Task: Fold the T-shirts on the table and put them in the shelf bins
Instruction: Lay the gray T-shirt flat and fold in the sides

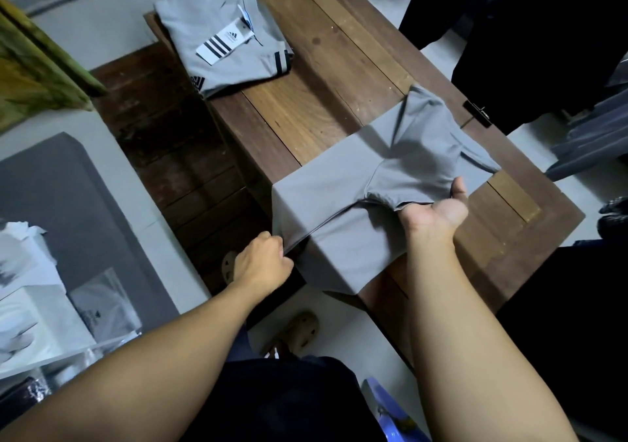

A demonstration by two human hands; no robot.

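Head view: the grey T-shirt (339,203) lies on the wooden table's (306,101) near end, with its long axis running away to the far right. The left hand (263,259) pinches its near-left edge. The right hand (438,212), fingers hidden beneath, holds the lifted right-side fold.

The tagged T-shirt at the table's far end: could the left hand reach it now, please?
Likely not freely: the left hand pinches the near T-shirt, though only bare table lies before the tagged T-shirt.

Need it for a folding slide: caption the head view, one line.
Left hand grips a corner of the gray T-shirt, right hand holds its fold; a tagged folded shirt lies beyond.
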